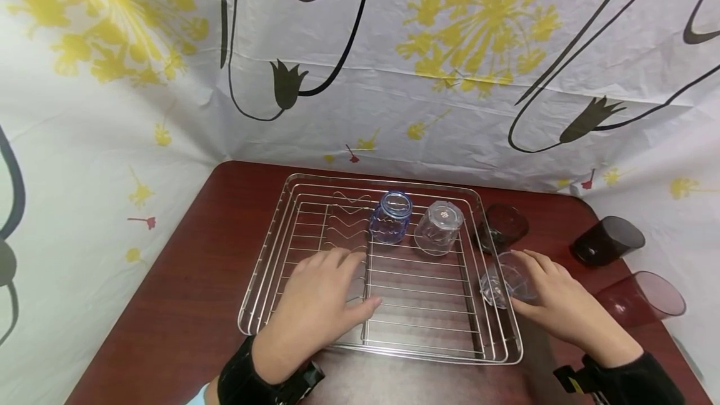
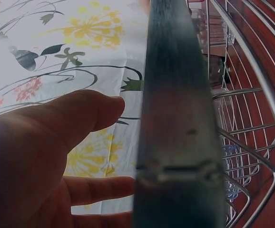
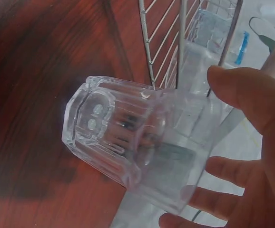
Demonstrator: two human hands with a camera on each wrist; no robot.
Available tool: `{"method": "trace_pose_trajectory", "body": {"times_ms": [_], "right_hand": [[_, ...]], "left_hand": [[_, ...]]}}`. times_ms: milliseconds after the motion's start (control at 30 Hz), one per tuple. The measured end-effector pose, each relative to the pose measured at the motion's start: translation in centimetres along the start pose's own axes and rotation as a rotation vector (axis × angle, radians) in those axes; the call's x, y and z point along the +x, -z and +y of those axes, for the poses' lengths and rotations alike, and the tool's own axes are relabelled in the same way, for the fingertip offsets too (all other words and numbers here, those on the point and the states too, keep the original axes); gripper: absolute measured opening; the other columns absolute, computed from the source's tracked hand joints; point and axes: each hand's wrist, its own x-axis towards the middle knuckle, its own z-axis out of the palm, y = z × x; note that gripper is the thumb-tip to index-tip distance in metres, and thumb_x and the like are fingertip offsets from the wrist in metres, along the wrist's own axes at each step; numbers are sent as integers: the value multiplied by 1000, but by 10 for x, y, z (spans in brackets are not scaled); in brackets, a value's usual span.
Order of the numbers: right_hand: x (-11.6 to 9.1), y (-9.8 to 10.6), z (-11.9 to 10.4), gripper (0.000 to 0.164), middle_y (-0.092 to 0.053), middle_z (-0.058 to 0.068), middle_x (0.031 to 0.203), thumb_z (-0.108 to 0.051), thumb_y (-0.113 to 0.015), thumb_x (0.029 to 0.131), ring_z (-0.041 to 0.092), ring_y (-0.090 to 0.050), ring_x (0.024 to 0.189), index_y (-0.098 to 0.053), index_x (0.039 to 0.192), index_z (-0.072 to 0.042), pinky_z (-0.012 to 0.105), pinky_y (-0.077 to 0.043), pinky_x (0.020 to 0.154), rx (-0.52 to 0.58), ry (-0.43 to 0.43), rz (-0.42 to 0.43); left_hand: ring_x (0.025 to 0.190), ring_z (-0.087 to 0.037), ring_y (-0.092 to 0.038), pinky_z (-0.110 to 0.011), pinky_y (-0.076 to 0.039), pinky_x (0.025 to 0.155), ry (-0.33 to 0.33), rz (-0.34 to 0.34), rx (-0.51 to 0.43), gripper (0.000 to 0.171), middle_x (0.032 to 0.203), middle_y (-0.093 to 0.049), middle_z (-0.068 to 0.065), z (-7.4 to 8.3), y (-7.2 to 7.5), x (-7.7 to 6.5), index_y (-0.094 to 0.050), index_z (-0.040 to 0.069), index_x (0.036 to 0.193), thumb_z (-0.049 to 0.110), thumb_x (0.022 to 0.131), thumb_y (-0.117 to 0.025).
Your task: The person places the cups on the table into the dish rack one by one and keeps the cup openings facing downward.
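Observation:
In the head view, my left hand (image 1: 317,299) is over the left part of the wire rack (image 1: 416,324), thumb spread from the other fingers and nothing held. Off the rack's right side is a clear faceted glass (image 1: 495,286), open end up. My right hand (image 1: 554,289) reaches round its rim, thumb on the near side. In the right wrist view the glass (image 3: 132,137) shows its thick base toward the table; the fingertips (image 3: 223,168) overlap its rim. A blue glass (image 1: 392,217) and another clear glass (image 1: 440,227) stand upside down on the rack.
Beyond the rack's right edge are a dark brown glass (image 1: 503,227), a black glass (image 1: 607,239) and a reddish glass (image 1: 641,299) on the red-brown table (image 1: 174,280). A patterned white cloth (image 1: 360,117) hangs close behind and at both sides.

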Motion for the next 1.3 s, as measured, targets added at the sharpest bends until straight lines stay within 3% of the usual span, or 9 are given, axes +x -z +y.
{"method": "trace_pose_trajectory", "body": {"times_ms": [500,733,1033,1300], "right_hand": [[14,-9,9,92,-40,31,142,-39,-81,82,55,-45,122,-33,150,0,70,-41,93,46,-23,-69],[19,-13,10,97,-40,29,141,-55,-76,83,53,-44,124,-32,151,-1,70,-41,92,59,-6,-65],[23,-18,13,92,-42,30,138,-46,-79,82,50,-48,119,-34,150,-2,66,-44,89,70,-9,-67],[23,-18,12,90,-47,29,131,-49,-79,82,42,-56,110,-39,146,-1,59,-49,83,79,-13,-54]], "left_hand": [[117,-28,-62,-51,-50,99,6,1,2,71,126,-65,-5,-1,-1,0,-60,18,135,68,85,-61],[118,-29,-62,-52,-49,100,16,-12,0,71,127,-64,-5,-1,-1,0,-60,18,135,69,85,-61],[120,-29,-60,-52,-49,101,23,-27,-13,71,128,-64,-5,-1,-2,0,-59,18,135,69,86,-61],[122,-29,-59,-52,-48,102,28,-36,-15,72,131,-62,-6,-2,-2,0,-58,19,137,69,85,-61]]}}
